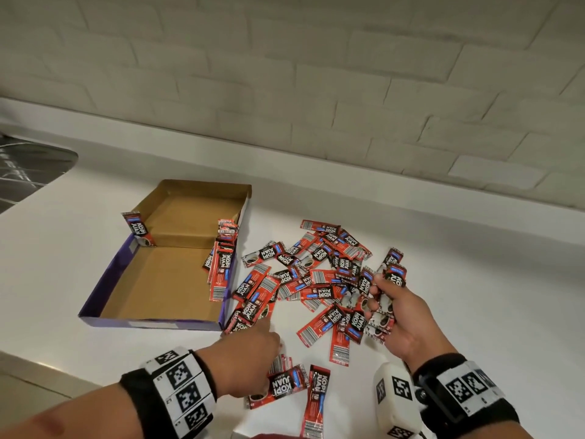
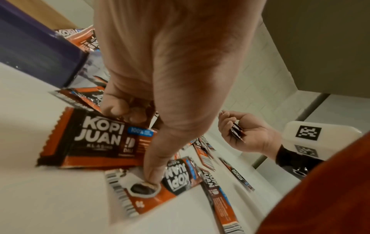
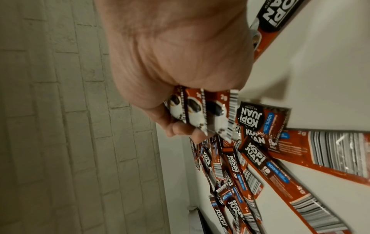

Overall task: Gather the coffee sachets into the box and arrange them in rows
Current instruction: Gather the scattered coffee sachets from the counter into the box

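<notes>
Shiny, crinkly foil on the coffee sachets (image 1: 319, 280), red and black, with zigzag cut ends. Plain brown cardboard, dull and smooth, inside the box (image 1: 164, 280); glossy purple print on its outside walls. Smooth white bench (image 1: 474, 296) under the box, a little shiny. Rough, matt painted brick on the wall (image 1: 316, 74) behind the box. Shiny grey metal on the sink (image 1: 25, 172) left of the box. Black cloth wrist bands (image 1: 136, 397) with hard white plastic tags.
</notes>
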